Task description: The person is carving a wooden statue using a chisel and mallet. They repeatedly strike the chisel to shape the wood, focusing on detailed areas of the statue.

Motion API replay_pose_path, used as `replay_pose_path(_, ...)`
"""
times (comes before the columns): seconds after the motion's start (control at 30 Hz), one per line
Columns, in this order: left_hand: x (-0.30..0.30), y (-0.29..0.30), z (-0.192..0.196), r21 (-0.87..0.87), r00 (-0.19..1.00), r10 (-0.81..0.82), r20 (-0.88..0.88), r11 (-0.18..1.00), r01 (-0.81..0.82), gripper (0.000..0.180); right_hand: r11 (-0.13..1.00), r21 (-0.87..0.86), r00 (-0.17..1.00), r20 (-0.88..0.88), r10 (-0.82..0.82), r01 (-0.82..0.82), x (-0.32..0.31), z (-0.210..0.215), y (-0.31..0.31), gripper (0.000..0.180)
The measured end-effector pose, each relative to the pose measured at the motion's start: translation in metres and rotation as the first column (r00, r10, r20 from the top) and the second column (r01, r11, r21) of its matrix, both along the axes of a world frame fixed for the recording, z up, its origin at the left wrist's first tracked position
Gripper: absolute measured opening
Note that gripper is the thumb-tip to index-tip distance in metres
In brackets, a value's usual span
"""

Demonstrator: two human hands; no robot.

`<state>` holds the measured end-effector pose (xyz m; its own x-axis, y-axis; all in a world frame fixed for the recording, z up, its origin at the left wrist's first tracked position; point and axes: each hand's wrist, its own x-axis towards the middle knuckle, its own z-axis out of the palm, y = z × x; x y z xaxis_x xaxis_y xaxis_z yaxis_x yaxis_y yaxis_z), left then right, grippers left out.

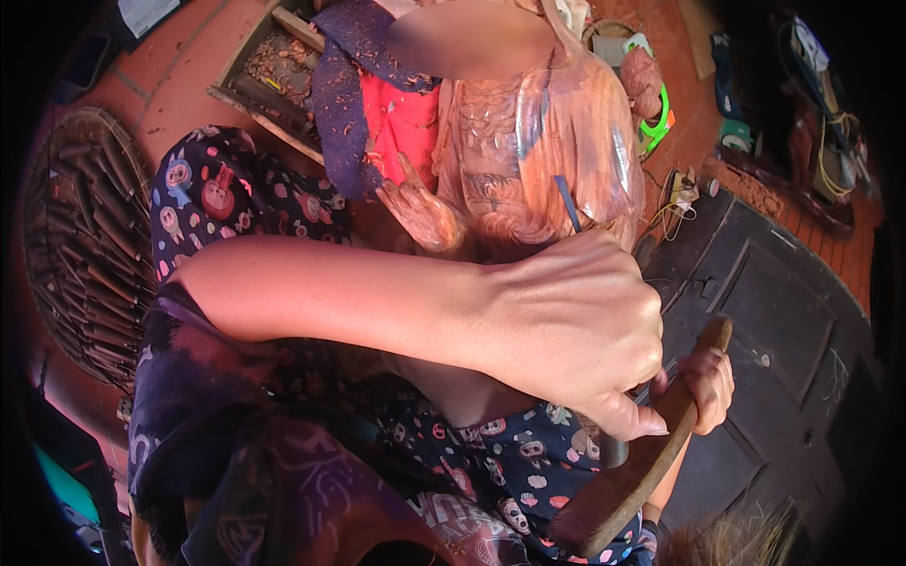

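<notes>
Head view: left hand (566,330) clenched in a fist around a thin dark-shafted metal chisel (567,203); the shaft sticks up out of the fist and its tip sits against the lower part of the reddish-brown carved wooden figure (528,141), centre far. The forearm crosses the frame from the left. Right hand (708,382) grasps the handle of a flat brown wooden mallet (642,462), near right, with the mallet head down toward the near edge, just below the left fist. The figure stands between the knees, leaning against patterned dark trousers (217,198). Its small carved hand (420,212) juts out left of the chisel.

My judgement on doing the cut well: keep the fist braced low on the wood, use light short mallet taps, and angle the chisel away from the jutting carved hand, since a slip would chip it.

Round woven basket of wooden-handled tools (90,245) on the far left floor. Green-and-white tool (651,123) and loose wires (675,203) far right on red tiles.
</notes>
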<state>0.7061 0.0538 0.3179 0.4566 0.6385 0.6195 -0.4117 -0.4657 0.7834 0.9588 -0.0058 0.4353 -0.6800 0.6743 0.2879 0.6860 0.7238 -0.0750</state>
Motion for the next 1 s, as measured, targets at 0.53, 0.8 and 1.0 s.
replay_pose_path(0.53,-0.01,0.004,-0.011,0.087,0.995,0.083,-0.048,0.993,-0.079,0.052,0.999,0.019,0.999,0.017,0.027,-0.027,0.01,-0.02,0.011,0.033)
replay_pose_path(0.8,-0.006,0.009,-0.009,0.171,0.992,0.123,-0.03,0.978,-0.116,0.048,0.999,0.016,0.997,0.058,-0.041,0.041,0.012,-0.008,0.002,0.036)
replay_pose_path(1.0,0.002,-0.006,-0.01,0.18,0.995,0.077,-0.063,0.982,-0.065,0.05,1.0,0.009,1.0,0.01,-0.006,0.006,0.018,-0.01,0.0,0.036)
